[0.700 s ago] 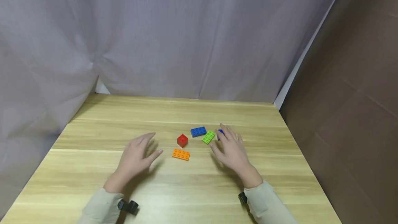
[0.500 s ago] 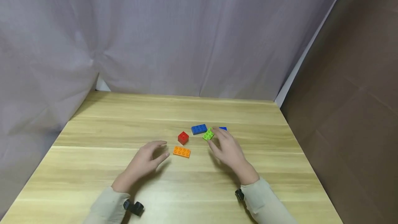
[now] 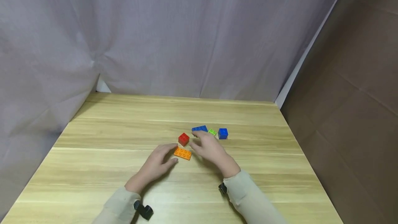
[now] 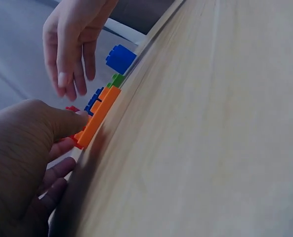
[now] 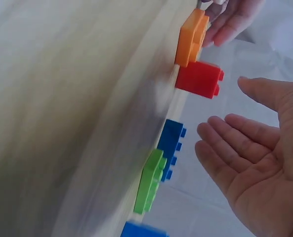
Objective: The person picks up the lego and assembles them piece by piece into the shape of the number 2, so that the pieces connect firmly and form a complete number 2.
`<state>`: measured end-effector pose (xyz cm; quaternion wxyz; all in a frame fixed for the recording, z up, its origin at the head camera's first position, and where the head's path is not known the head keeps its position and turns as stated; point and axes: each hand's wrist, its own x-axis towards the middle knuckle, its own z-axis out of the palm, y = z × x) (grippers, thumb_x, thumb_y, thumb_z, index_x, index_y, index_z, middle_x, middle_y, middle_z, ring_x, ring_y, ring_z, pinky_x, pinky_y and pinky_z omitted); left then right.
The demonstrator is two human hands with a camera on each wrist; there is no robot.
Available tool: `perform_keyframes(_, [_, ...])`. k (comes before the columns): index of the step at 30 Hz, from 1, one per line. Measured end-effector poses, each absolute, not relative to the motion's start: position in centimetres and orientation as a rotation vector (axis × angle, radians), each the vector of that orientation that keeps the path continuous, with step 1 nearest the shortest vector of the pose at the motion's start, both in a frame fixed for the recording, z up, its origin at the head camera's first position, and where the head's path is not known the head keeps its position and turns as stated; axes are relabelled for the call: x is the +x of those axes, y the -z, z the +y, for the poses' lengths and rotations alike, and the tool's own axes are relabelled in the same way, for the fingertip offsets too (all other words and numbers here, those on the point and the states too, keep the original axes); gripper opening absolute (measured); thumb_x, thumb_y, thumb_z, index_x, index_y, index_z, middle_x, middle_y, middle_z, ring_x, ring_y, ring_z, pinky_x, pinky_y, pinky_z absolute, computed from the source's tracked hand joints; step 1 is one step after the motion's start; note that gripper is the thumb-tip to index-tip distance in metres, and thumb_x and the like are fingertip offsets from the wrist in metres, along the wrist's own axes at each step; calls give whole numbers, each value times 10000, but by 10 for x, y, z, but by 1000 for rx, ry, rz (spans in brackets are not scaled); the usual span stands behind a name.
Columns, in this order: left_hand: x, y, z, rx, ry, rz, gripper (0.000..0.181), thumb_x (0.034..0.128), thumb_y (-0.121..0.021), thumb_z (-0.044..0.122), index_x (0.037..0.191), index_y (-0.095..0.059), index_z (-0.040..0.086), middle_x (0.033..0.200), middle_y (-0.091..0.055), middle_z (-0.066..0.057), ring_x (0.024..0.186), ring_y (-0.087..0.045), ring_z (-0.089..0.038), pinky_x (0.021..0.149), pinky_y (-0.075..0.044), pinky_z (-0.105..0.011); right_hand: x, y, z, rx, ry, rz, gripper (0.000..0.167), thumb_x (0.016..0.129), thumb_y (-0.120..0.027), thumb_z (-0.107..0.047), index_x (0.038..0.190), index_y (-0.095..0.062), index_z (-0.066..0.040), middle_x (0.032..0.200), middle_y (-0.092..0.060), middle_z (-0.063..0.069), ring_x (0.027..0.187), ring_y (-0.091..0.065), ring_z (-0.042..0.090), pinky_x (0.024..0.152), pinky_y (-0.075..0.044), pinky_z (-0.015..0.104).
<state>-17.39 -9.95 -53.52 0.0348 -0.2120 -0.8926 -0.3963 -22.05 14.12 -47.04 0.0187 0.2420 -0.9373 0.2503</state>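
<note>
Head view shows left hand (image 3: 156,162) beside orange brick (image 3: 182,153), right hand (image 3: 210,148) near red brick (image 3: 183,139), grips loose, empty.

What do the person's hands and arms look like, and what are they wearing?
The left hand and right hand are bare, without gloves. The left sleeve and right sleeve are long and pale beige. A small black device shows by each cuff; the left one has a rounded end.

Wood-grain tabletop (image 3: 93,155); on it: red brick (image 3: 183,139), orange brick (image 3: 182,153), long blue brick (image 3: 199,128), green brick (image 3: 212,132), square blue brick (image 3: 223,133).
</note>
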Motion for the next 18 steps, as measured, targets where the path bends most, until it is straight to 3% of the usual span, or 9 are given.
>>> perform_keyframes(4, [-176,539,-96,-688,1177,-2717,499,938,-735,270,1401,-592,153,1401,-597,-17,1285,-525,-234,1100,-412,-481,-226,473,133,751,-800,-2955,543,961,-693,-343,1362,-586,7,1314,-646,149,1195,-623,290,994,-530,427])
perform_keyframes(8, [-175,544,-92,-699,1150,-2666,391,922,-752,222,1299,-669,159,1302,-659,8,1197,-562,-218,1038,-451,-478,-231,477,125,756,-823,-2988,550,938,-715,-366,1327,-604,6,1123,-719,119,960,-687,215,826,-588,372])
perform_keyframes(13, [-172,546,-86,-651,1160,-2652,304,916,-761,233,1213,-711,185,1235,-688,41,1147,-575,-190,1010,-455,-455,-233,481,118,731,-784,-3026,397,919,-741,-354,1173,-671,-56,918,-695,7,737,-591,109,637,-523,261])
perform_keyframes(18, [-167,546,-82,-616,1148,-2691,305,925,-753,285,1219,-707,223,1241,-682,73,1151,-568,-158,1009,-445,-431,-232,485,118,745,-748,-3021,286,909,-742,-284,1080,-670,-66,814,-627,-31,649,-528,108,550,-463,235])
